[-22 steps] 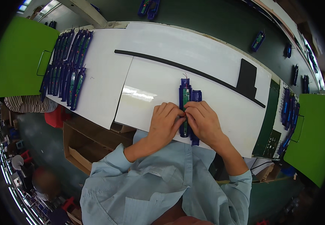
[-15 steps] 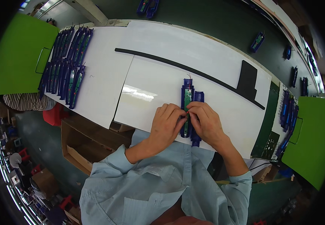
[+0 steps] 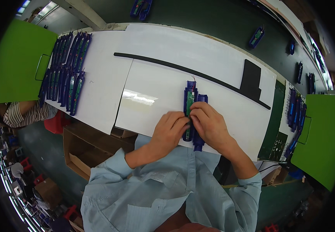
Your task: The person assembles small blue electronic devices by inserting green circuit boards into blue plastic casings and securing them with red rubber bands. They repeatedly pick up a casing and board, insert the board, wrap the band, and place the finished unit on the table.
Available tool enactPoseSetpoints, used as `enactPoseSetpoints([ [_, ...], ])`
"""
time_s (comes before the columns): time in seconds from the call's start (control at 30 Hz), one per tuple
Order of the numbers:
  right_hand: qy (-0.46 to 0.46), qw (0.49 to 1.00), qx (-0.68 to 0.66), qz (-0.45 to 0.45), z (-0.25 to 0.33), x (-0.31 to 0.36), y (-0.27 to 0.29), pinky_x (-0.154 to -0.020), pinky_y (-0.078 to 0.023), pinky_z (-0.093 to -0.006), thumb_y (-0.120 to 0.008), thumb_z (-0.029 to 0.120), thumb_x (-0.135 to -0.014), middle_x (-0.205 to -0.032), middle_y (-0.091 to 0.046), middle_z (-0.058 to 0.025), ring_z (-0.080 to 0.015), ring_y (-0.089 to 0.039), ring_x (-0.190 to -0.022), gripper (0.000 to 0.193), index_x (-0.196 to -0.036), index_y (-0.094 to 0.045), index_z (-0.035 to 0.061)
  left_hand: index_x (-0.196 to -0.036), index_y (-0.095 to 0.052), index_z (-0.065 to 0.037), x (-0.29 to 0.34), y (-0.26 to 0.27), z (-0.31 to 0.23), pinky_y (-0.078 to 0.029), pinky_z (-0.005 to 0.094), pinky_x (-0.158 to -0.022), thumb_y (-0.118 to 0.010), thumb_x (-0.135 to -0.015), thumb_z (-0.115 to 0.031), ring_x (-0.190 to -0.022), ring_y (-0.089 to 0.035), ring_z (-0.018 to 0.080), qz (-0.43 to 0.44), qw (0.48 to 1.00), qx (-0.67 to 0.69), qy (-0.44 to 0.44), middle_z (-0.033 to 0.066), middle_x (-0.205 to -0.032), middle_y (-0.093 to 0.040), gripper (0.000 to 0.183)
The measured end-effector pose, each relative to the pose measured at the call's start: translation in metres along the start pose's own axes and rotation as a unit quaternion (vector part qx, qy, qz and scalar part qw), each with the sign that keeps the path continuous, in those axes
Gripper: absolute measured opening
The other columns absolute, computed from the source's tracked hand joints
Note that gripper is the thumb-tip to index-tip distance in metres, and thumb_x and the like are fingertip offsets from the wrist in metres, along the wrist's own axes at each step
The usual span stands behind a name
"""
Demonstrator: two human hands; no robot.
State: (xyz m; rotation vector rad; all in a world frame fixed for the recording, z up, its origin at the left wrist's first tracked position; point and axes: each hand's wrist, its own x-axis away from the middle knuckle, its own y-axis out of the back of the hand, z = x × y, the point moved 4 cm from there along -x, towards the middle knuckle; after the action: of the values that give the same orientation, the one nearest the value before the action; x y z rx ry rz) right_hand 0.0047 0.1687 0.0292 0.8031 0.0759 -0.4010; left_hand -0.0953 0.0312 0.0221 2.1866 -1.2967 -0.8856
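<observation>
A dark blue plastic housing half [image 3: 191,84] lies lengthwise on the white work surface in front of me, with a narrow green circuit board [image 3: 190,101] inside it and thin wires at its far end. Close against its right side lies a second blue housing half [image 3: 202,98], partly covered by my right hand. My left hand [image 3: 169,129] bends over the left edge of the board, fingers drawn together. From the other side my right hand [image 3: 210,125] meets it, thumb and forefinger pinched over the board. Anything between the fingertips is too small or hidden to make out.
A black strip [image 3: 190,70] crosses the work surface beyond the housing, joining a black flat piece [image 3: 250,79]. Rows of filled blue housings [image 3: 65,73] stand at left, more housings [image 3: 295,110] at right. Green panels [image 3: 20,62] flank both sides. A cardboard box [image 3: 94,145] sits below left.
My left hand has shifted slightly back from the board, and its fingers have curled more. The right hand stays over the board. The whole view has moved a little; a person at far left shows more.
</observation>
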Motion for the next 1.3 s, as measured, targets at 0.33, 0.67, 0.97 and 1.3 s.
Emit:
enactPoseSetpoints([
  [0.33, -0.095, 0.982, -0.080, 0.140, -0.012, -0.021, 0.016, -0.085, -0.054, -0.0388, -0.073, 0.004, -0.092, -0.117, -0.058, -0.0110, -0.0281, -0.065, -0.096, 0.007, -0.098, -0.070, 0.0016, -0.121, -0.075, -0.006, 0.033, -0.009, -0.003, -0.049, 0.0473, -0.107, -0.089, -0.078, -0.025, -0.131, -0.060, 0.0291, 0.045, 0.993, -0.060, -0.089, 0.0081, -0.134, -0.069, 0.049],
  [0.67, -0.096, 0.971, -0.057, 0.209, -0.011, -0.033, 0.015, -0.083, -0.055, -0.0423, -0.071, 0.008, -0.094, -0.109, -0.057, -0.0111, -0.0309, -0.065, -0.091, 0.006, -0.095, -0.071, 0.0016, -0.122, -0.076, -0.007, 0.036, -0.010, 0.001, -0.049, 0.0465, -0.108, -0.089, -0.079, -0.024, -0.132, -0.061, 0.0275, 0.047, 0.994, -0.059, -0.084, 0.0067, -0.134, -0.070, 0.047],
  [0.97, -0.077, 0.971, -0.064, 0.216, -0.015, -0.035, 0.014, -0.079, -0.052, -0.0413, -0.075, 0.006, -0.092, -0.105, -0.056, -0.0092, -0.0290, -0.063, -0.090, 0.008, -0.099, -0.071, 0.0021, -0.122, -0.076, -0.008, 0.034, -0.008, 0.001, -0.048, 0.0471, -0.109, -0.087, -0.078, -0.024, -0.132, -0.061, 0.0265, 0.054, 0.993, -0.065, -0.080, 0.0064, -0.134, -0.070, 0.048],
  [1.3, 0.012, 0.983, -0.073, 0.168, -0.013, -0.026, 0.010, -0.082, -0.053, -0.0399, -0.074, 0.002, -0.089, -0.104, -0.056, -0.0104, -0.0298, -0.060, -0.096, 0.008, -0.094, -0.068, 0.0001, -0.119, -0.078, -0.009, 0.032, -0.008, 0.001, -0.046, 0.0494, -0.110, -0.086, -0.079, -0.027, -0.131, -0.061, 0.0250, 0.051, 0.992, -0.082, -0.083, 0.0044, -0.130, -0.071, 0.044],
])
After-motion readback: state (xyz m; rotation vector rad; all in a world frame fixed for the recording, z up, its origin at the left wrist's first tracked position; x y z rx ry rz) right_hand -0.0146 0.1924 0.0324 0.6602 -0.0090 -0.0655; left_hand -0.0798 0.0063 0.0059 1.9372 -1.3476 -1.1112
